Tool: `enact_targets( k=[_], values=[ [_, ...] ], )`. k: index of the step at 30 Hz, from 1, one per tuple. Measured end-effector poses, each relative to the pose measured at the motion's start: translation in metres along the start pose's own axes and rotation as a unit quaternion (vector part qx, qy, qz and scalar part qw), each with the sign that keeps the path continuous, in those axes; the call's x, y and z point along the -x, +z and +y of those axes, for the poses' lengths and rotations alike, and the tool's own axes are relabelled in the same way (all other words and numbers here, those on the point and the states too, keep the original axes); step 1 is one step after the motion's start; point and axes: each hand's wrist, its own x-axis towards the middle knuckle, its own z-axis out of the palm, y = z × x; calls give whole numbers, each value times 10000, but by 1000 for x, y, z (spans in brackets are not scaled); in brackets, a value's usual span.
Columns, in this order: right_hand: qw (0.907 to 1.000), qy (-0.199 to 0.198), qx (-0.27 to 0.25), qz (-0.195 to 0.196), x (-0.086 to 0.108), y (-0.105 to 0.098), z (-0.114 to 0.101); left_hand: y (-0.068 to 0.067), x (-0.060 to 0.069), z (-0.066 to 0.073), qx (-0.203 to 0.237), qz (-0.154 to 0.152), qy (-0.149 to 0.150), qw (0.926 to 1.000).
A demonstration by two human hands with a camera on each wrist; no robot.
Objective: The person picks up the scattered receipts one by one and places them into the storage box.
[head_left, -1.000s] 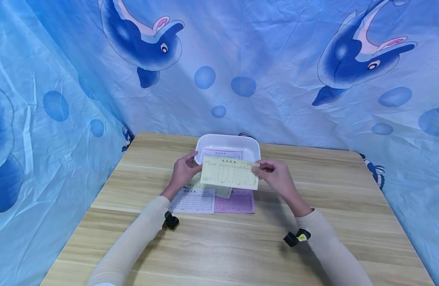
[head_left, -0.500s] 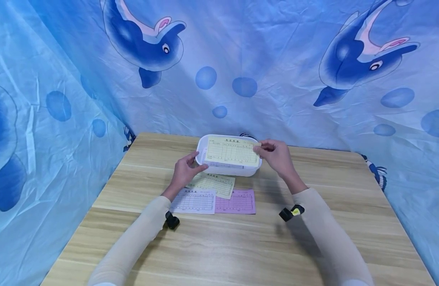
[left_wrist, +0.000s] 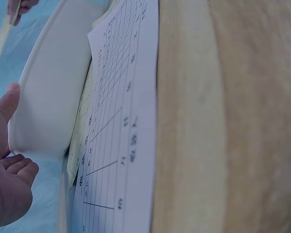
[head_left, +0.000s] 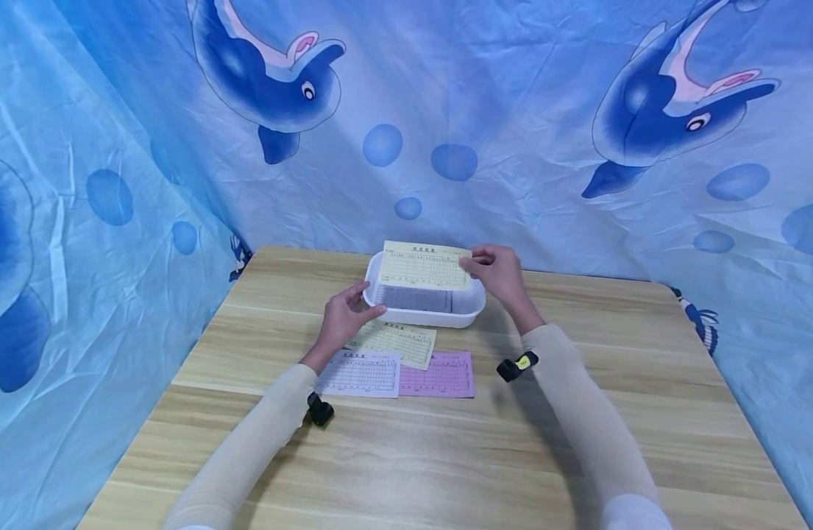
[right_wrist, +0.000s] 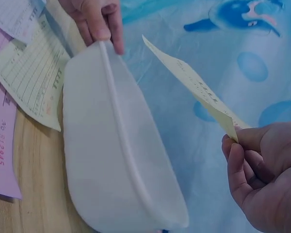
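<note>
My right hand (head_left: 502,274) pinches the right edge of a pale yellow printed form (head_left: 422,265) between thumb and fingers. The sheet hangs above a white plastic tray (head_left: 427,318), apart from it in the right wrist view. In the tray lies a printed slip (head_left: 413,298), partly hidden by the yellow sheet. My left hand (head_left: 342,318) holds the tray's left end, its thumb (right_wrist: 98,22) on the rim. In front of the tray, a second yellow form (head_left: 406,344) partly overlaps a white form (head_left: 360,374) and a pink form (head_left: 439,375).
The wooden table (head_left: 406,456) reaches back to a blue curtain (head_left: 419,110) printed with dolphins. Black wrist cameras sit on both sleeves. Tasselled cords (head_left: 697,316) hang by the table's back corners.
My right hand has carried the yellow form back and up, from in front of the tray to above its back part. My left hand keeps its hold on the tray.
</note>
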Motion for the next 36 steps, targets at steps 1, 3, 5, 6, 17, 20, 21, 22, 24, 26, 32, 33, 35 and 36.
enact_targets(
  k=[1, 3, 5, 6, 17, 20, 21, 22, 24, 26, 32, 33, 35, 36],
  values=[
    [10000, 31, -10, 14, -3, 2, 2, 0, 0, 0, -9, 7, -9, 10000],
    [9999, 102, 50, 28, -8, 5, 6, 0, -1, 0, -22, 14, -6, 10000],
    [9997, 153, 186, 20, -11, 8, 9, 1, -1, 1, -42, 20, 7, 10000],
    [9995, 181, 250, 6, -12, 9, 10, 1, 0, 1, -51, 21, 16, 10000],
    [9975, 311, 596, -199, -17, 28, 21, 0, 0, 1, -38, 21, -39, 10000],
    [9973, 348, 613, -215, -17, 34, 24, 0, 1, 1, -9, 4, -76, 10000],
    [9973, 352, 614, -219, -17, 36, 25, 0, 1, 1, 9, 5, -78, 10000],
    [9974, 366, 583, -219, -17, 38, 26, 0, 1, 1, 14, 13, -80, 10000],
    [9975, 391, 556, -187, -17, 42, 27, 0, 0, 1, 43, 10, -68, 10000],
    [9976, 410, 539, -161, -17, 45, 27, 0, 0, 1, 47, 11, -36, 10000],
    [9967, 332, 708, -225, -16, 49, 25, 1, -1, 0, 29, 23, 52, 10000],
    [9964, 340, 725, -261, -16, 50, 26, 1, -1, 0, 40, 38, 56, 10000],
    [9961, 375, 740, -302, -17, 51, 26, 1, -2, -1, 101, 48, 67, 9999],
    [9961, 402, 724, -319, -17, 51, 26, 1, -2, -1, 99, 48, 68, 9999]
  ],
)
